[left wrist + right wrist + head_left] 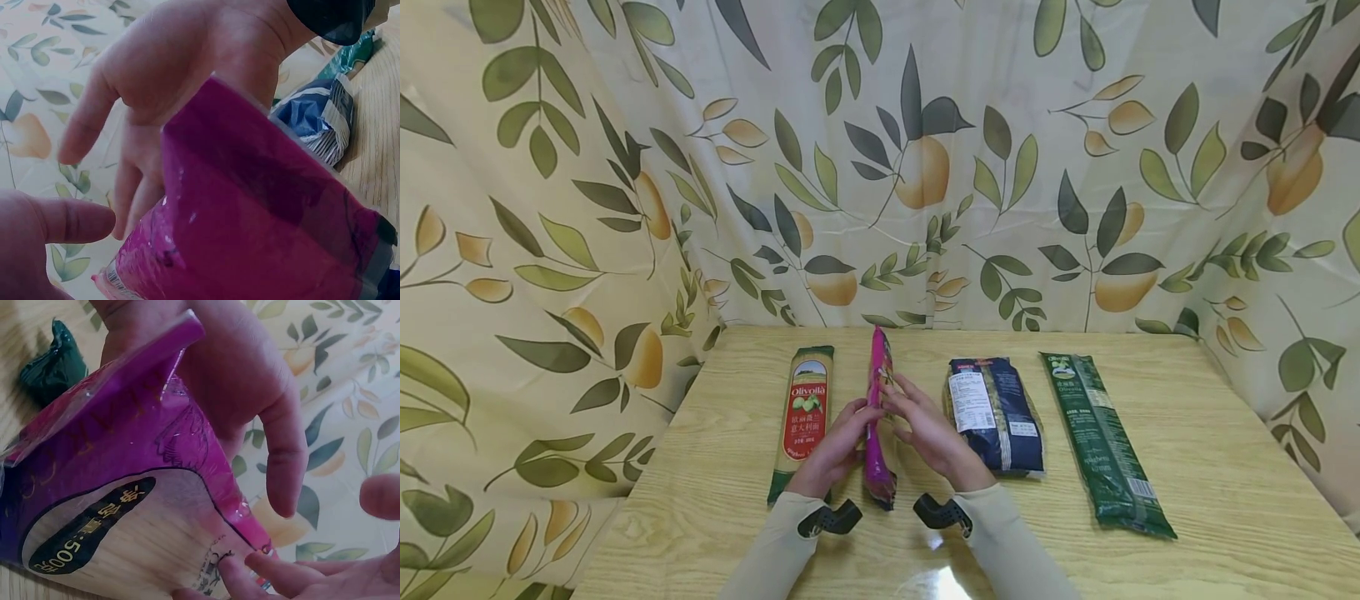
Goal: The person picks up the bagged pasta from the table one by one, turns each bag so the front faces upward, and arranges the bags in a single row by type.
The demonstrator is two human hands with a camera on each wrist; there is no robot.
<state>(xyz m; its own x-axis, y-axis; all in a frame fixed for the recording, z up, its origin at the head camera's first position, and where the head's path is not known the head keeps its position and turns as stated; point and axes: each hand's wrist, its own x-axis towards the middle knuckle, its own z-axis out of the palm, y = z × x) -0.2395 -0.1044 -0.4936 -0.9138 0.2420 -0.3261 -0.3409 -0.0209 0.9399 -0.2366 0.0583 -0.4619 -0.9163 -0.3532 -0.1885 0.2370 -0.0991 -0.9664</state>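
Note:
A pink and purple noodle packet (877,392) stands on its narrow edge on the table, between the two hands. Its clear window (131,537) shows pale straight strands and a 500 label. My left hand (838,442) is at the packet's left side, fingers extended against it. From the right, my right hand (931,429) reaches to the other face, and its straight fingers (281,575) touch the film near the window. In the left wrist view the right hand (187,69) appears behind the packet with its thumb spread. Part of each hand is hidden by the packet.
A red and green spaghetti packet (806,408) lies just left of the left hand. Right of the right hand lie a dark blue packet (1018,417) with white labels and a long green spaghetti packet (1105,442). A leaf-patterned curtain (880,275) borders the wooden table (670,517).

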